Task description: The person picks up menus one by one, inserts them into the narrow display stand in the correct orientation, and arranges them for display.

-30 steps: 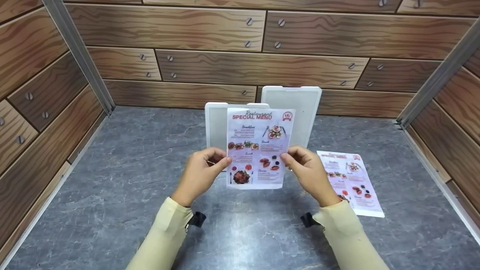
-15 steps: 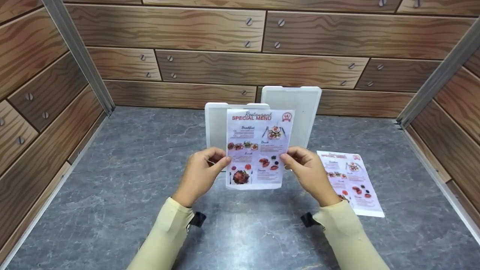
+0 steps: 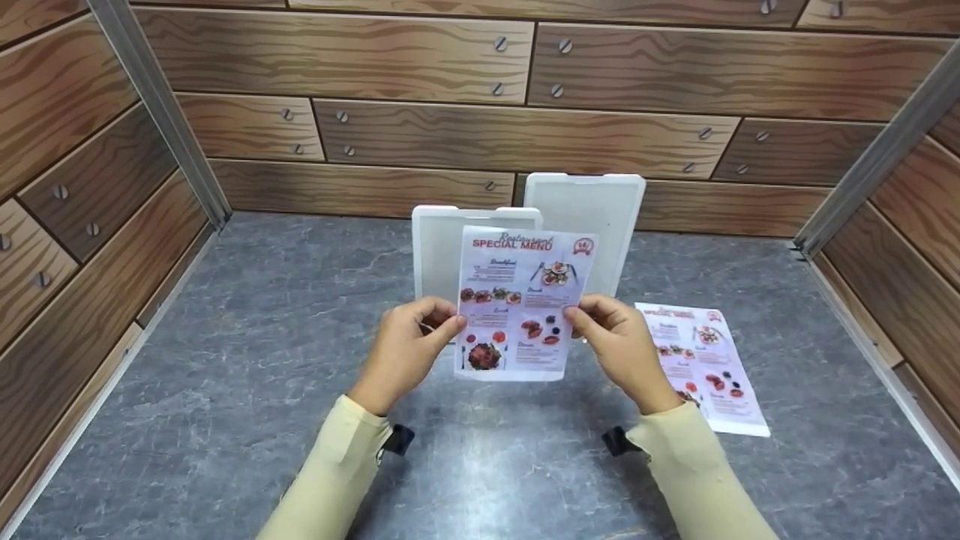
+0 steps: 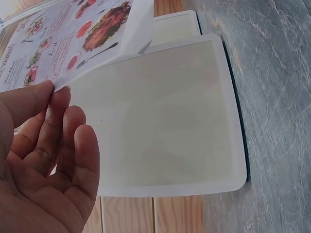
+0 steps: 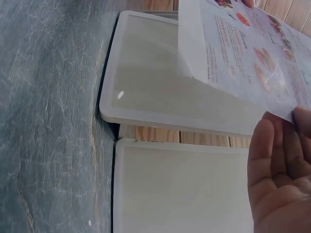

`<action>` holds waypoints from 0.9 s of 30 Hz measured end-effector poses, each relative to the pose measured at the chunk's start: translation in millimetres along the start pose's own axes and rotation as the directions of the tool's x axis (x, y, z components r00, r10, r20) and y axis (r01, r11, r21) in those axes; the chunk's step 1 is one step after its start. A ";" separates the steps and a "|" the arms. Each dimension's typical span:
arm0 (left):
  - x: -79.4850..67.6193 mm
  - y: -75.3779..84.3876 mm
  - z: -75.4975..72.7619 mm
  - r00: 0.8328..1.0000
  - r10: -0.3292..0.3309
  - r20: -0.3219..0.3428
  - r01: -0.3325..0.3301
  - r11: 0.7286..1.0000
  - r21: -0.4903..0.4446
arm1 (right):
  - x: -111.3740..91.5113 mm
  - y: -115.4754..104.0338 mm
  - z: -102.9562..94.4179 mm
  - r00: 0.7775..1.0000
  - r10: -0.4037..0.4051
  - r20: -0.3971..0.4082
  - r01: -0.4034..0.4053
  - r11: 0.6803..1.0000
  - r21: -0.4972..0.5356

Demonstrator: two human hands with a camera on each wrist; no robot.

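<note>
A printed paper menu (image 3: 523,304) is held up in the head view, its face toward me. My left hand (image 3: 409,349) pinches its left edge between thumb and fingers. On the opposite edge my right hand (image 3: 616,346) pinches it the same way. Right behind the sheet stands a white-framed menu holder (image 3: 437,251) with a pale blank panel, partly covered by the menu. The left wrist view shows the lower corner of the menu (image 4: 104,36) curling in front of the holder's panel (image 4: 160,116). From the right wrist, the menu (image 5: 243,53) overlaps the holder (image 5: 146,63).
A second white holder (image 3: 589,217) stands farther back and to the right, near the wood-patterned wall (image 3: 450,135). Another printed menu (image 3: 705,367) lies on the grey marbled table (image 3: 247,360), beyond my right wrist and partly hidden by it. Wood-patterned side walls rise left and right.
The menu's top edge has dipped slightly and shifted a little to the right, uncovering more of the front holder. Both hands keep their pinch and have barely moved.
</note>
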State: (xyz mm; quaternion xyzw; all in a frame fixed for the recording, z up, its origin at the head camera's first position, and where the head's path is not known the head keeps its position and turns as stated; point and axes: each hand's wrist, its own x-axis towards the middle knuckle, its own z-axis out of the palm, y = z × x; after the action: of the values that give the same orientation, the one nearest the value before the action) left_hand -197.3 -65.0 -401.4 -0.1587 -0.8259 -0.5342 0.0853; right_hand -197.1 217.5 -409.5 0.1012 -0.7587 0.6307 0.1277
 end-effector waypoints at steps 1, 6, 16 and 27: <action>-0.1 0.2 0.1 1.000 0.006 0.000 -0.006 1.000 0.003 | 0.0 0.3 -0.1 1.000 -0.003 -0.005 0.003 1.000 -0.003; 1.5 0.5 0.4 0.999 0.043 -0.006 -0.043 0.999 0.020 | 0.7 0.7 -0.6 1.000 -0.015 -0.022 0.015 1.000 -0.002; 2.4 -2.1 -4.9 0.996 0.082 -0.017 -0.081 0.995 0.063 | 4.0 3.5 -4.4 0.996 -0.044 -0.082 0.046 0.999 0.018; 3.2 -3.1 -11.1 0.995 0.091 -0.040 -0.087 0.992 0.091 | 6.5 7.0 -8.2 0.980 -0.097 -0.174 0.107 0.993 0.044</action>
State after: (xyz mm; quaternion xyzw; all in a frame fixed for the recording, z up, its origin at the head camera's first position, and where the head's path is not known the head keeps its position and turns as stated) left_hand -201.7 -75.7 -398.4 -0.1796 -0.8389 -0.4959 0.1344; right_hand -205.0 226.9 -412.6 0.0889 -0.7217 0.6497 0.2218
